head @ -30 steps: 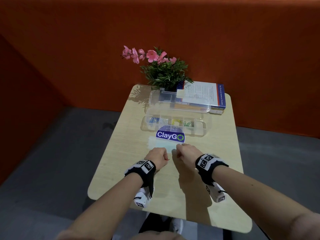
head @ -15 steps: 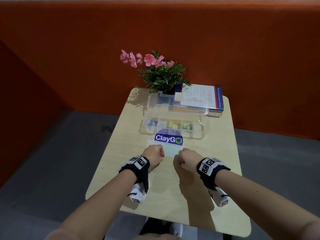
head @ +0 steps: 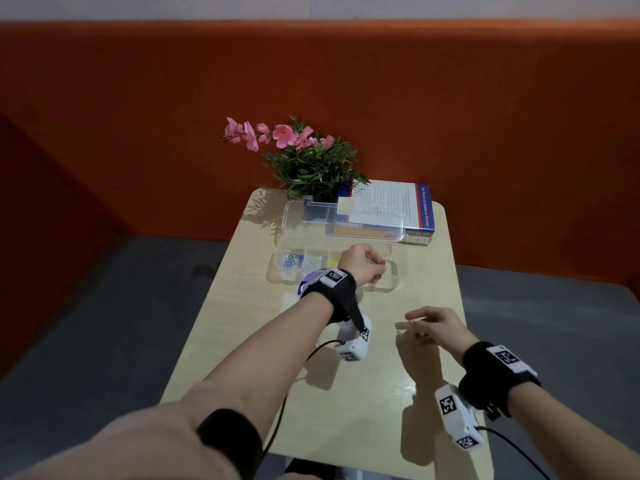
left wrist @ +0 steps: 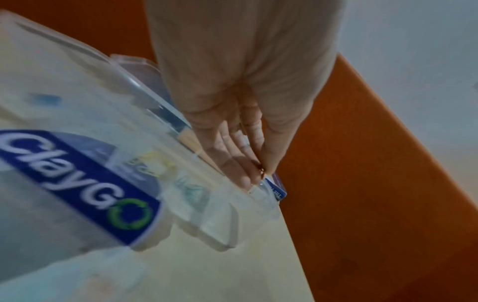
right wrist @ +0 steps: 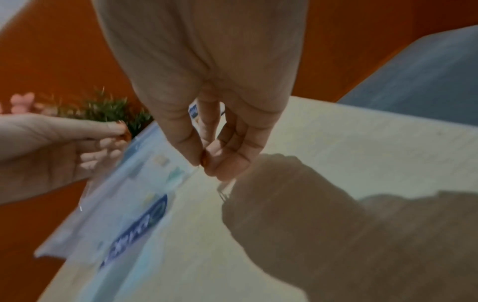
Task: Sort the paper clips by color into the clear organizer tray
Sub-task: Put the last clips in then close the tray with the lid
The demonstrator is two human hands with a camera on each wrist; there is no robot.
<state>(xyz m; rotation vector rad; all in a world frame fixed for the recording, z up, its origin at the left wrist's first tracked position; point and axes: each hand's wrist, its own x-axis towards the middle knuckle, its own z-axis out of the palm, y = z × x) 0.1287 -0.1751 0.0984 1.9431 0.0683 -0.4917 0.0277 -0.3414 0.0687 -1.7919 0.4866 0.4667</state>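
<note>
The clear organizer tray [head: 389, 284] lies mid-table with its lid [head: 311, 220] open behind it. Its left compartments hold blue clips [head: 292, 261], white clips [head: 313, 262] and yellow clips [head: 333, 260]. My left hand [head: 375, 268] hovers over the tray's right end and pinches a red paper clip [head: 382, 262], which also shows in the left wrist view [left wrist: 261, 168]. Nearer me and to the right, my right hand [head: 412, 322] is above the bare table and pinches another red clip [right wrist: 204, 160]. A pale clip [right wrist: 225, 190] hangs below its fingers.
A ClayGo-labelled container [left wrist: 77, 173] sits against the tray's front, half hidden by my left wrist. A potted plant with pink flowers [head: 311, 161] and a book [head: 391, 209] stand at the table's [head: 346, 403] far end. An orange wall runs behind.
Both hands were together by the ClayGo container. The left hand has reached forward over the tray's right end, and the right hand has drawn back to the right; each now pinches a clip.
</note>
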